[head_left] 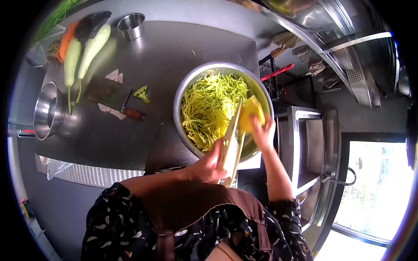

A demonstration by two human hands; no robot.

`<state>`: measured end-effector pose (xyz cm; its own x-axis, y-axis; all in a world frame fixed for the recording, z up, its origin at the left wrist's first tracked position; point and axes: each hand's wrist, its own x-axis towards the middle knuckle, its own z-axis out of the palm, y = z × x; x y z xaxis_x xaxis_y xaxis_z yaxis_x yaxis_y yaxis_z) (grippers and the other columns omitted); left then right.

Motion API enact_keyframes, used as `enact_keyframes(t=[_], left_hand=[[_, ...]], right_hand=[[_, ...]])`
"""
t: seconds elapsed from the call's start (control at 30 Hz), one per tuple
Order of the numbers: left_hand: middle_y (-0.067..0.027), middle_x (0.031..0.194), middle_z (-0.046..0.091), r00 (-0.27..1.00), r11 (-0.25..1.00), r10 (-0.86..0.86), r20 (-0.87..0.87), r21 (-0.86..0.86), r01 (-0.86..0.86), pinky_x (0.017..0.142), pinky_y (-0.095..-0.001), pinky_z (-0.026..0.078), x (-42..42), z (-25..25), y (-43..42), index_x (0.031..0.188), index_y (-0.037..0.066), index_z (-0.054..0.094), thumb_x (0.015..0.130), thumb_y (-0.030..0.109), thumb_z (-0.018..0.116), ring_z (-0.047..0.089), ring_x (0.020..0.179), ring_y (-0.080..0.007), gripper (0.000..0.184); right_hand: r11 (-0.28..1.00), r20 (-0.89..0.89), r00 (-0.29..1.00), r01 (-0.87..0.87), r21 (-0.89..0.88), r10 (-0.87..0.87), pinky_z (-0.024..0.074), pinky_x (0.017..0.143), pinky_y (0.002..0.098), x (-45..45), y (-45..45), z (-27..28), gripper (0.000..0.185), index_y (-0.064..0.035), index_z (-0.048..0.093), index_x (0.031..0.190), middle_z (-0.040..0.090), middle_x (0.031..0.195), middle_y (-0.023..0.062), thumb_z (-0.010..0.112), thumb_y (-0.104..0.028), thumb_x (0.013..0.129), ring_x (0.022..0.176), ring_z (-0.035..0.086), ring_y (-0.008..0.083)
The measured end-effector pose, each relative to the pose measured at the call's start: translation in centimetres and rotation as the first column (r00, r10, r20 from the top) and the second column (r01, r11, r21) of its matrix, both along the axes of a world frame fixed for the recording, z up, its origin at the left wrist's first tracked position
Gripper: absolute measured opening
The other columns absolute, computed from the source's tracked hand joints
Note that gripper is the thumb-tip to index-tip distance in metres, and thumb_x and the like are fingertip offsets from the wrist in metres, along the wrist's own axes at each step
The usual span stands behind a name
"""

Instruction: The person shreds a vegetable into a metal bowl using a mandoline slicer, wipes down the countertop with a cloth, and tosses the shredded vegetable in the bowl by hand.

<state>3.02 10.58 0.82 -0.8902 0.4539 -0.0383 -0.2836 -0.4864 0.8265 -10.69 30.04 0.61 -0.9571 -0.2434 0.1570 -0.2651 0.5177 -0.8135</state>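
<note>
My left hand (209, 164) is wrapped round the lower end of a pale slicer (230, 150), which leans over the near right part of a large metal bowl (179, 117). Green and yellow shreds (211, 108) fill much of the bowl. Against the slicer's right side, my right hand (262, 130) holds a yellow vegetable piece (252, 114), with the fingers slightly blurred.
A cleaver (109, 93) lies on a cloth, beside a green scrap (142, 94). Two long pale gourds (91, 52), a carrot (66, 41), a small metal pot (131, 26) and an empty metal bowl (47, 111) stand left on the counter (165, 56).
</note>
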Motion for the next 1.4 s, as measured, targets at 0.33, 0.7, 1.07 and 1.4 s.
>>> enact_keyframes(t=[0.33, 0.7, 1.07, 1.4], left_hand=[[-0.0117, 0.137, 0.028, 0.993, 0.991, -0.013, 0.117, 0.134, -0.003, 0.104, -0.0405, 0.027, -0.5, 1.4, -0.3, 0.145, 0.012, 0.0, 0.072, 0.006, 0.061, 0.026, 0.128, -0.0238, 0.095], [-0.0124, 0.139, 0.024, 0.974, 0.989, -0.097, 0.206, 0.13, 0.071, 0.107, -0.0415, 0.024, 0.1, 1.4, -1.2, 0.145, 0.009, -0.001, 0.075, 0.013, 0.063, 0.022, 0.132, -0.025, 0.095], [-0.0105, 0.14, 0.024, 0.987, 0.994, -0.102, 0.128, 0.055, 0.096, 0.106, -0.0387, 0.023, -0.3, 2.1, -1.5, 0.145, 0.011, -0.001, 0.078, 0.013, 0.061, 0.023, 0.131, -0.0219, 0.092], [-0.011, 0.143, 0.026, 0.995, 0.985, -0.083, -0.052, 0.147, 0.089, 0.106, -0.0419, 0.027, -1.6, 2.2, -1.3, 0.147, 0.014, 0.001, 0.076, 0.015, 0.064, 0.027, 0.132, -0.0226, 0.095]], right_hand=[[0.995, 0.245, 0.969, -0.045, 0.094, 0.021, 0.0524, 0.072, 0.0315, 4.9, -0.6, 4.4, 0.046, 0.0059, 0.058, 0.107, 0.065, 0.089, 0.0158, 0.064, -0.032, 0.082, 0.081, 0.063, 0.0212], [0.968, 0.182, 0.973, -0.177, 0.178, 0.145, 0.0534, 0.063, 0.0334, 4.7, 0.4, 2.6, 0.045, -0.0031, 0.066, 0.101, 0.069, 0.079, 0.0122, 0.061, -0.043, 0.08, 0.069, 0.067, 0.018], [0.967, -0.118, 0.972, -0.181, 0.18, 0.204, 0.0531, 0.058, 0.0354, 5.4, -0.3, 3.2, 0.033, -0.0036, 0.066, 0.099, 0.067, 0.076, 0.0154, 0.061, -0.03, 0.081, 0.061, 0.065, 0.0235], [0.624, 0.513, 0.857, 0.423, -0.657, -0.04, 0.0301, 0.043, 0.0224, -3.1, 5.1, 4.6, 0.048, -0.0072, 0.058, 0.106, 0.06, 0.079, 0.0022, 0.044, -0.05, 0.091, 0.051, 0.045, 0.0097]])
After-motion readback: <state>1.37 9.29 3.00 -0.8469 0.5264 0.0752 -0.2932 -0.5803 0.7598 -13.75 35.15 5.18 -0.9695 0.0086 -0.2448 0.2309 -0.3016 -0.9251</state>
